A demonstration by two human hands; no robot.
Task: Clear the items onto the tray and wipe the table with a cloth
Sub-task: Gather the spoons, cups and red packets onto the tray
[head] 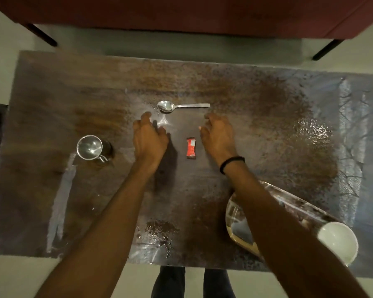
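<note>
A steel spoon (181, 106) lies across the middle of the dark table (267, 130), bowl to the left. A small red sachet (191, 147) lies just below it, between my hands. My left hand (150, 138) hovers left of the sachet with loosely curled fingers and holds nothing. My right hand (218, 136) hovers right of the sachet, fingers relaxed, also holding nothing. A steel mug (91, 147) stands at the left. At the front right, a glossy tray (241, 222) carries a white bowl (338, 241); my right forearm hides part of the tray.
Wet patches and dark crumbs (159, 227) mark the tabletop near the front edge. A maroon sofa (181, 14) on black legs stands behind the table. My feet (192, 282) show below the near edge.
</note>
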